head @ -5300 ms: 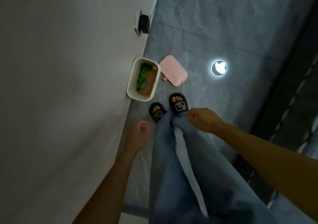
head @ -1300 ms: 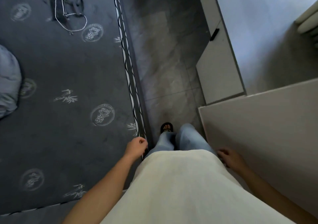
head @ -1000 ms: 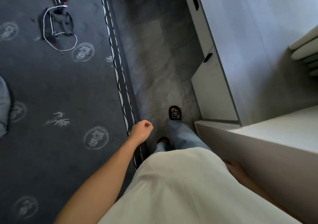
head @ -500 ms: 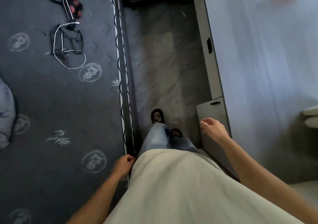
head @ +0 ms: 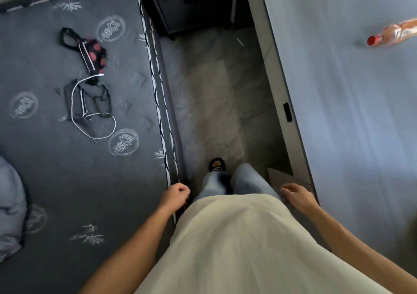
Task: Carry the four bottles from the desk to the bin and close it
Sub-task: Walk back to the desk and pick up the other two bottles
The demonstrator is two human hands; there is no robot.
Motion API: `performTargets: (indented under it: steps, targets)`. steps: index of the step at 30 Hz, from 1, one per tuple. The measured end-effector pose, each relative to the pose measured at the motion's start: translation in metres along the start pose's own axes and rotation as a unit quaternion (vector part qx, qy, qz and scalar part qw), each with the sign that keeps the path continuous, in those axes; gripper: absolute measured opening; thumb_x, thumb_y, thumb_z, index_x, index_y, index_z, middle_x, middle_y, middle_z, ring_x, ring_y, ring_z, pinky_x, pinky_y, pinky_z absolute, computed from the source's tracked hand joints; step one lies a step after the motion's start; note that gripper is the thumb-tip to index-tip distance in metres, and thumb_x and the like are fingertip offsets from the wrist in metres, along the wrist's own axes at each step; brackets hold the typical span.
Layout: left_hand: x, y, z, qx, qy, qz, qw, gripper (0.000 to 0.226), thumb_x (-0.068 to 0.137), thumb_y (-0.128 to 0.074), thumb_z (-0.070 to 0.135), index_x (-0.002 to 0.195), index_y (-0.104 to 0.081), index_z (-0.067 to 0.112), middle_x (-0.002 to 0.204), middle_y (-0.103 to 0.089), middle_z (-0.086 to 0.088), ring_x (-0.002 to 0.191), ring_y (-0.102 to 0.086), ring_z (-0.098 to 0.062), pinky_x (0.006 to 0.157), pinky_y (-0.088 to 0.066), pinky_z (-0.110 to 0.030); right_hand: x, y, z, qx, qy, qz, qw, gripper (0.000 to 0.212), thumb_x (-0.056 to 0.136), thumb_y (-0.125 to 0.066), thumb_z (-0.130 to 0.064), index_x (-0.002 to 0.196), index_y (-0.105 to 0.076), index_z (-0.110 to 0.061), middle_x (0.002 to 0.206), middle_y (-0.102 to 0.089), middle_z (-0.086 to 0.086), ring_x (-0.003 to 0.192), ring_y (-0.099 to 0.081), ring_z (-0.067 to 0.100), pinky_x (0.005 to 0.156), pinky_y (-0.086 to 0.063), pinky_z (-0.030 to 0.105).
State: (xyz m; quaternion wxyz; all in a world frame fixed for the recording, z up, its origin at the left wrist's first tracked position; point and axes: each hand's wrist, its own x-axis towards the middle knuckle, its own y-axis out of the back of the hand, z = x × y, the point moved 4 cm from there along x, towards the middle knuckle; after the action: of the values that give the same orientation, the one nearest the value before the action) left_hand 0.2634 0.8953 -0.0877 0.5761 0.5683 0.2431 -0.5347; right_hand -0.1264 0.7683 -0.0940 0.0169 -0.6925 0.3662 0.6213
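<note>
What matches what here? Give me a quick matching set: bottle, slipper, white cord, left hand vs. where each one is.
Items:
1. bottle
2. slipper
3. white cord
4. left hand

Places:
A. on the dark mattress
B. on the tiled floor
C. lying on the pale desk top
D. at the mattress edge, empty

Pairs: 1-C, 2-B, 3-A, 4-D
</note>
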Motion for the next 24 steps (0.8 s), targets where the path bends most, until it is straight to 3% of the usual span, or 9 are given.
performTargets:
  steps: [4,6,11,16,20,24]
  targets:
    - [0.04,0.042,0.106,0.019,-0.049,0.004,0.999,0.014,0.09,-0.057,0.022,0.083,-0.068,0.02,0.084,-0.075,-0.003,0.067,-0.068,-0.024,0.063,-0.048,-0.03,0.003,0.014,0.001,-0.01,-0.04,-0.005,0.999,0.032,0.099,-0.053,-0.034,0.123,-0.067,-0.019,0.129,-0.067,0.005,0.113,-0.061,0.025,0.086,-0.04,0.027]
    - [0.059,0.057,0.155,0.046,-0.075,0.004,0.996,0.014,0.089,-0.057,0.027,0.086,-0.07,0.021,0.084,-0.077,0.001,0.077,-0.073,-0.024,0.071,-0.055,-0.033,0.008,0.026,-0.004,0.002,-0.056,-0.006,0.998,0.033,0.099,-0.053,-0.037,0.125,-0.066,-0.021,0.131,-0.066,0.002,0.121,-0.058,0.026,0.085,-0.038,0.027]
    - [0.098,0.079,0.251,0.087,-0.113,-0.001,0.99,0.016,0.091,-0.056,0.029,0.095,-0.071,0.024,0.096,-0.076,-0.001,0.096,-0.071,-0.03,0.095,-0.055,-0.04,0.039,0.075,-0.043,0.055,-0.072,0.0,0.996,0.029,0.098,-0.052,-0.036,0.118,-0.069,-0.025,0.125,-0.068,0.003,0.116,-0.059,0.027,0.085,-0.041,0.029]
    - [0.115,0.095,0.294,0.142,-0.112,-0.004,0.984,0.011,0.093,-0.061,0.026,0.093,-0.071,0.024,0.098,-0.077,-0.005,0.097,-0.072,-0.03,0.092,-0.056,-0.04,0.076,0.136,-0.111,0.124,-0.035,0.027,0.991,0.024,0.095,-0.055,-0.041,0.109,-0.071,-0.03,0.11,-0.072,-0.003,0.105,-0.064,0.021,0.087,-0.045,0.032]
    - [0.127,0.113,0.304,0.22,-0.108,-0.009,0.969,0.02,0.098,-0.059,0.023,0.106,-0.075,0.016,0.111,-0.076,-0.007,0.106,-0.069,-0.027,0.09,-0.053,-0.034,0.106,0.185,-0.166,0.183,0.003,0.064,0.981,0.016,0.093,-0.057,-0.037,0.098,-0.07,-0.029,0.083,-0.076,-0.004,0.08,-0.071,0.017,0.086,-0.054,0.038]
    - [0.147,0.143,0.317,0.271,-0.09,-0.021,0.958,0.022,0.1,-0.057,0.023,0.11,-0.074,0.014,0.11,-0.075,-0.011,0.1,-0.07,-0.03,0.083,-0.055,-0.036,0.135,0.222,-0.208,0.239,0.021,0.084,0.967,0.019,0.095,-0.056,-0.033,0.104,-0.07,-0.024,0.091,-0.077,0.003,0.085,-0.073,0.023,0.087,-0.056,0.046]
